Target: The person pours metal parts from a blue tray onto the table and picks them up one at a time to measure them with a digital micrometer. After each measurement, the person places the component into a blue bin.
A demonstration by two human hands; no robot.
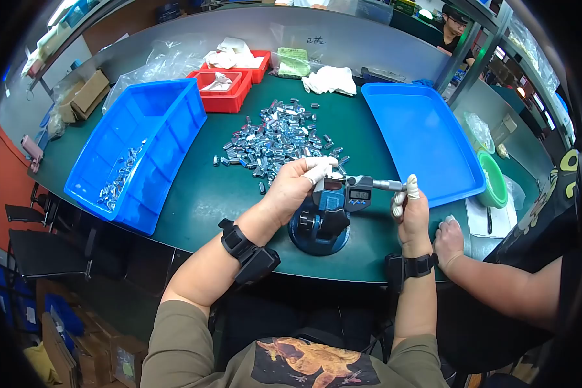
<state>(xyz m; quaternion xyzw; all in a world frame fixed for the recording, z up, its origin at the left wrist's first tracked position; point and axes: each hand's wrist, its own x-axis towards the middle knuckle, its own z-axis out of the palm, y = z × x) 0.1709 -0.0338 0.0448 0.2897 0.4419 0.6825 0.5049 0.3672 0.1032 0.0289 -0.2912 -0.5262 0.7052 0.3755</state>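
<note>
A digital micrometer (357,194) with a small display sits in a round blue stand (319,236) near the table's front edge. My left hand (297,186), white covers on its fingertips, is closed at the micrometer's measuring jaws. Whatever those fingers pinch is hidden behind them. On the right, my right hand (410,210), also with white fingertip covers, grips the end of the micrometer's silver thimble (387,185). Just beyond my left hand lies a loose pile of small shiny metal cylinders (281,136), partly covered by that hand.
A deep blue bin (168,155) holding metal parts stands left; a flat blue tray (427,142) lies right. Red bins (229,100) and a white cloth (330,80) sit behind. At right are a green bowl (493,181), paper with a pen, and another person's hand (448,240).
</note>
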